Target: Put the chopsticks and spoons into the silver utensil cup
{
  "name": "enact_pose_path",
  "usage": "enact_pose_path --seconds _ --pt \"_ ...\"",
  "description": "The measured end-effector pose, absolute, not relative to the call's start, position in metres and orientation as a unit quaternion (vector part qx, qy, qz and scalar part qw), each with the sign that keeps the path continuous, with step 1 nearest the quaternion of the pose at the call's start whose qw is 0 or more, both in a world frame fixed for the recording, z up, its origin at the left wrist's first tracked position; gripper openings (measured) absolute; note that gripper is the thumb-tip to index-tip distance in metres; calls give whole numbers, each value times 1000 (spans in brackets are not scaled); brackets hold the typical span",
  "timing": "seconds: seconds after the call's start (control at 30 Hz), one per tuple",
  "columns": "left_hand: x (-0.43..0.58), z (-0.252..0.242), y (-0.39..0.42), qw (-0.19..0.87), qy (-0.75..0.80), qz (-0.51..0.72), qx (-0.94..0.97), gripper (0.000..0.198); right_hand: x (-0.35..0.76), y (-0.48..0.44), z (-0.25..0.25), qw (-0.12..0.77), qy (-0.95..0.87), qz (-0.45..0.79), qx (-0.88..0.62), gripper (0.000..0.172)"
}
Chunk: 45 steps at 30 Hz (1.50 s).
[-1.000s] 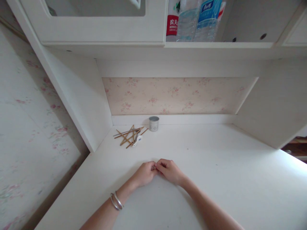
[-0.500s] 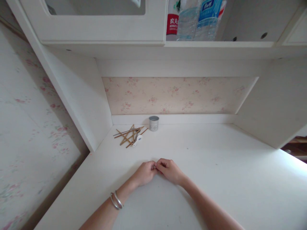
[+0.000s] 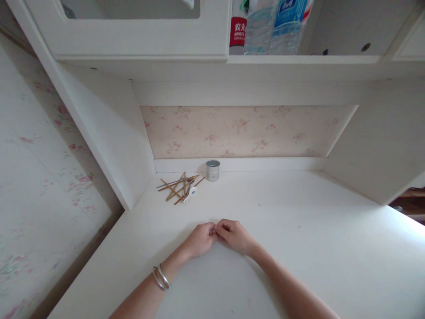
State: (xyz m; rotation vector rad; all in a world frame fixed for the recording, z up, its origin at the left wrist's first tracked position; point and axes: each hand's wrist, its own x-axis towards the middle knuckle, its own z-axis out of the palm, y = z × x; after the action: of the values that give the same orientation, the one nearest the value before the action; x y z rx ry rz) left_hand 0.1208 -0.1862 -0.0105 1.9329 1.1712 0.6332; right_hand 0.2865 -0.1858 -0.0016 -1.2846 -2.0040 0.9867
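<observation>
My left hand (image 3: 200, 239) and my right hand (image 3: 235, 235) rest side by side on the white desk (image 3: 299, 230), fingers curled in and fingertips touching each other. Nothing shows inside either hand. Silver bangles (image 3: 161, 278) circle my left wrist. Farther back on the desk lie several brown chopsticks (image 3: 177, 188) in a loose pile, with a small white spoon (image 3: 190, 194) among them. A small metal cup (image 3: 213, 170) stands upright just right of the pile, against the back ledge.
Floral wallpaper (image 3: 239, 131) backs the desk alcove. A white side panel (image 3: 113, 137) closes the left, another (image 3: 378, 146) the right. Overhead is a cabinet door (image 3: 133, 35), and plastic bottles (image 3: 265, 26) stand on the open shelf.
</observation>
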Motion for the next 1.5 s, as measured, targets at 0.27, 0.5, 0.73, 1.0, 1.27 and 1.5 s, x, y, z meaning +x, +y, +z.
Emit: enact_pose_path --seconds 0.27,0.5,0.73,1.0,1.27,1.5 --pt "120 -13 -186 380 460 250 763 26 286 -187 0 280 -745 372 -477 37" --pt "120 -10 -187 371 465 246 765 24 286 -186 -1 280 -743 371 -481 35" --pt "121 -9 -187 374 466 246 763 24 286 -186 -1 280 -743 371 -481 35" --pt "120 -13 -186 383 457 250 762 24 286 -186 -1 276 -743 373 -481 35" --pt "120 -12 -187 382 457 253 763 25 287 -187 2 274 -746 371 -481 34" --pt "121 -7 -188 375 464 244 764 25 286 -187 1 278 -748 369 -476 34"
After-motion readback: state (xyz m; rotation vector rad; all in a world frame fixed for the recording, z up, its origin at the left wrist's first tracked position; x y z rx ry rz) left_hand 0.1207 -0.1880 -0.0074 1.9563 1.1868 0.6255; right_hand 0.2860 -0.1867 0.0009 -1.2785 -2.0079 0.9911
